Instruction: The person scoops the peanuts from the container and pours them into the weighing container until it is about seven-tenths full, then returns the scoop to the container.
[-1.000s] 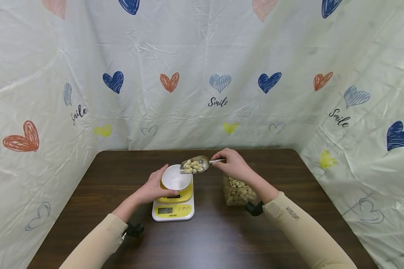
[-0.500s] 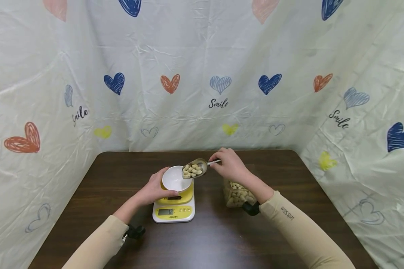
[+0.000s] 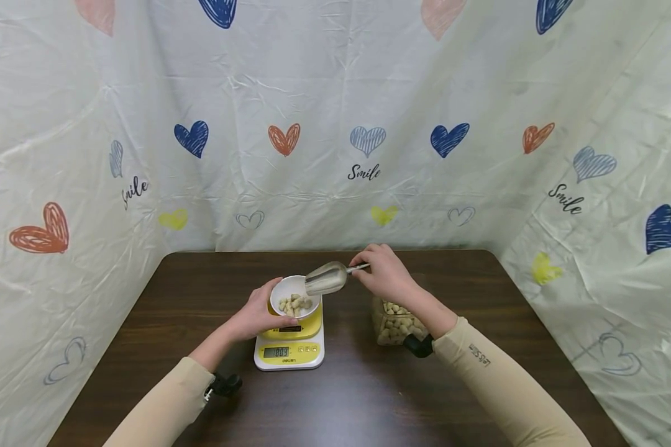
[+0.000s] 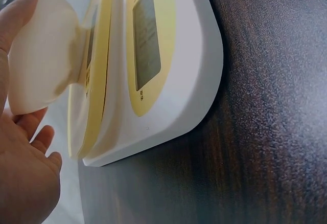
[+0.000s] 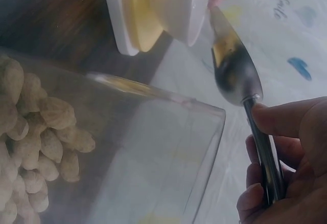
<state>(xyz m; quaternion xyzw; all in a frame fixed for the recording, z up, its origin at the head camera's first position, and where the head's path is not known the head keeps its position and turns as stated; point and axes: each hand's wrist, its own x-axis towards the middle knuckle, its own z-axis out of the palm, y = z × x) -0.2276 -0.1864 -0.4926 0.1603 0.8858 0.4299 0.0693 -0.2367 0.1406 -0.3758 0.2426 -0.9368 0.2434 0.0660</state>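
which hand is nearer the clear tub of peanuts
Right. The right hand, gripping the scoop, is close beside the clear tub. The left hand is farther off to its left, holding the white bowl at the scale.

Head cam: high, in front of the digital kitchen scale (image 3: 289,347), facing forward and down, farthest back. Left wrist cam: low, close at scale's front, rolled sideways. Right wrist cam: right of scale, tight on peanut box (image 5: 153,147), facing scale. Wrist views share scale, bowl (image 4: 43,55).
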